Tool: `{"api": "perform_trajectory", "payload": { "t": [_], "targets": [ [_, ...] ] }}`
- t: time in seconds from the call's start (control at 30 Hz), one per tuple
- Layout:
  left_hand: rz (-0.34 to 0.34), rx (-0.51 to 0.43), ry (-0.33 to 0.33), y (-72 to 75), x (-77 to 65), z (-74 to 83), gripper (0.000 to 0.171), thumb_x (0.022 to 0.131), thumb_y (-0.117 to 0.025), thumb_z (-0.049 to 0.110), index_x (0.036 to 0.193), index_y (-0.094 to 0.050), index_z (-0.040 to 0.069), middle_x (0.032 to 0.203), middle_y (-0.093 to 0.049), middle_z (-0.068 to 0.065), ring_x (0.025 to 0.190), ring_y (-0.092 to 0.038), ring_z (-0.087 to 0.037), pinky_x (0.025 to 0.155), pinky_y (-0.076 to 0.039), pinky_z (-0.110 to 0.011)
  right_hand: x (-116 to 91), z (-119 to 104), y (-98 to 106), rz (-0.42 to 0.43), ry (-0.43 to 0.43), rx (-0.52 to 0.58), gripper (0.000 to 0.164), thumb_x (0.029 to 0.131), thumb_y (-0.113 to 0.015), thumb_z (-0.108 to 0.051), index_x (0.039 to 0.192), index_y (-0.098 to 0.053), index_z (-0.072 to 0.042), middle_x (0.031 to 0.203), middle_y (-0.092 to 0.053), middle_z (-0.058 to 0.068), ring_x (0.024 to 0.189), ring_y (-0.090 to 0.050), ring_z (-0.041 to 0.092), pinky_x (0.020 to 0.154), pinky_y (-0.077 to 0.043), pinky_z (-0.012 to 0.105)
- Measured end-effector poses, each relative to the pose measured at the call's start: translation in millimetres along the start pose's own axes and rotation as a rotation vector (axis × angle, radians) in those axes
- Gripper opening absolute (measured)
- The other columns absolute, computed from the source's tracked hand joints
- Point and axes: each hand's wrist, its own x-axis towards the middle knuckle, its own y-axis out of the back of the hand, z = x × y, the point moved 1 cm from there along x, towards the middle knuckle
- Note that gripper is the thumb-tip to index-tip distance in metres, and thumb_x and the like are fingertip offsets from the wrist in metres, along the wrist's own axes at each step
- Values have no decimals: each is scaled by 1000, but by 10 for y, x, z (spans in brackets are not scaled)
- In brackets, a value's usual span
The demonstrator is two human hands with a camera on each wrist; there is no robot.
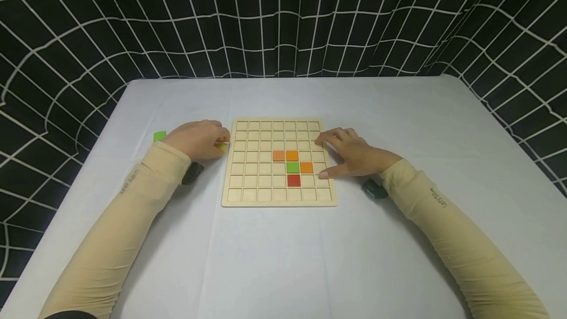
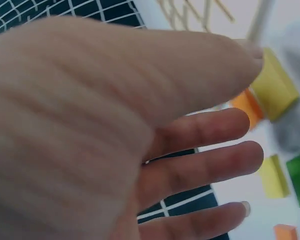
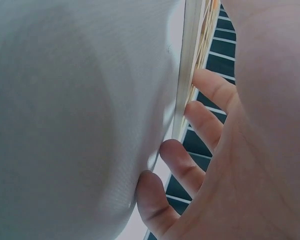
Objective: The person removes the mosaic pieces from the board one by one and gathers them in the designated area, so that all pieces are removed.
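Note:
A wooden grid board point(image 1: 258, 194) lies flat in the middle of the table. My left hand point(image 1: 197, 139) is at its left edge in the head view. Between thumb and index fingertip it pinches a yellow square tile point(image 2: 275, 87); the index finger is hidden behind the thumb in the left wrist view. An orange tile point(image 2: 249, 107) shows close behind the yellow one. My right hand point(image 1: 354, 154) rests at the board's right edge, thumb and index fingertip over the outer squares, fingers spread and loosely bent. On the board sit a green tile point(image 1: 293, 167), a red tile point(image 1: 294, 180) and several orange-toned tiles.
Left of the board, partly behind my left hand, lie a green tile point(image 1: 159, 136) and, in the left wrist view, another yellow tile point(image 2: 274, 177) and an orange one point(image 2: 286, 233). A white cloth covers the table point(image 1: 266, 255). Black netted curtain point(image 1: 283, 18) stands behind.

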Motion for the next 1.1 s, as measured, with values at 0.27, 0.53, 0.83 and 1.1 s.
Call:
{"api": "perform_trajectory", "payload": {
  "t": [0.27, 0.53, 0.83, 1.1],
  "targets": [
    [102, -66, -171, 37, 26, 239, 6, 86, -62, 7, 88, -65, 11, 77, -57, 0, 71, -52, -16, 65, -44, -32, -9, 0, -12, -16, -2, 9, 80, 75, -72, -59, 137, -35, -23, 144, -33, 11, 126, -28, 35, 102, -30, 55],
    [245, -105, -309, -35, 75, 514, 5, 87, -65, 9, 91, -67, 13, 86, -62, 2, 75, -56, -13, 68, -48, -29, -6, 0, -10, -4, 8, 9, 79, 76, -73, -56, 136, -37, -21, 141, -34, 9, 125, -28, 34, 104, -30, 52],
    [309, -135, -333, -257, 313, 731, 12, 92, -61, 12, 101, -69, 11, 93, -66, 1, 77, -59, -15, 74, -51, -30, 20, -3, -5, -28, -8, 2, 80, 75, -72, -60, 137, -35, -24, 145, -32, 10, 127, -27, 34, 103, -29, 55],
    [257, -42, -330, -372, 408, 744, 18, 94, -60, 20, 107, -70, 12, 100, -66, 0, 91, -62, -17, 82, -51, -32, -1, 9, 16, -34, -12, 3, 80, 76, -72, -59, 136, -35, -23, 145, -31, 12, 128, -26, 36, 101, -30, 58]
  ]
}}
